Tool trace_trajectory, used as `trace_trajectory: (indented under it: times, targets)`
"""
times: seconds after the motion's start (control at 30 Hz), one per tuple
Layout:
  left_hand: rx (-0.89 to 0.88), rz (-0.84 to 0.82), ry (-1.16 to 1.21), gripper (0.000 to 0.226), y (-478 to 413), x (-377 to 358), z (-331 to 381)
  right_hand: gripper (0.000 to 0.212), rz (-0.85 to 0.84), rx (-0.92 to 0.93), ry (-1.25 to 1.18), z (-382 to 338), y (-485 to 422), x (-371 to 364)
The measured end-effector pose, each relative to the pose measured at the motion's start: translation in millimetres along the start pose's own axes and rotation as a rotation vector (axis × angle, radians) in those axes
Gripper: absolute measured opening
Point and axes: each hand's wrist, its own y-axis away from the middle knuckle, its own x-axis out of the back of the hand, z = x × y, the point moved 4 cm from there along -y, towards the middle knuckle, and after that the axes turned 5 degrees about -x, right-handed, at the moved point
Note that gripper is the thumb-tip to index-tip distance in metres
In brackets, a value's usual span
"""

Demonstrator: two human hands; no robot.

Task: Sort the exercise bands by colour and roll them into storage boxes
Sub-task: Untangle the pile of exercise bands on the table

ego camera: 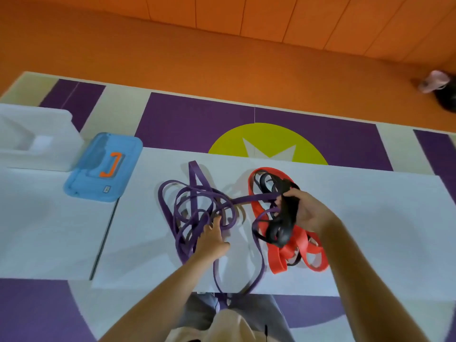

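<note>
A tangle of purple bands (197,206) lies on the white table (370,230), with one loop hanging over the near edge. To its right sit red bands (303,253) mixed with black bands (281,228). My left hand (212,240) rests on the purple tangle with fingers spread. My right hand (303,211) grips a bunch of black bands above the red ones. A purple strand runs from the tangle to that hand.
A blue box lid with an orange handle (103,169) lies at the table's far left, beside a white storage box (37,137). A dark seam (106,235) splits the table. The floor is purple, cream and orange. My lap is below the near edge.
</note>
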Motion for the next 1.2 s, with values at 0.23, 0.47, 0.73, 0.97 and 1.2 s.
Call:
trace_trajectory:
  times: [0.23, 0.47, 0.73, 0.97, 1.2]
  targets:
    - [-0.053, 0.068, -0.499, 0.069, 0, 14, 7, 0.028, -0.001, -0.021, 0.027, -6, 13, 65]
    - [-0.298, 0.239, -0.724, 0.044, -7, 19, 73, 0.02, 0.079, -0.015, 0.05, 25, 9, 91]
    - [-0.392, 0.058, -0.666, 0.049, -33, -39, 107, 0.025, 0.022, -0.059, -0.116, 49, 3, 82]
    - [-0.224, -0.077, -0.284, 0.068, -47, -77, 89, 0.025, -0.008, -0.019, -0.255, 52, -11, 70]
    - [0.209, -0.251, 0.746, 0.042, -22, -46, 91, 0.015, 0.086, 0.083, -0.208, 68, -62, 19]
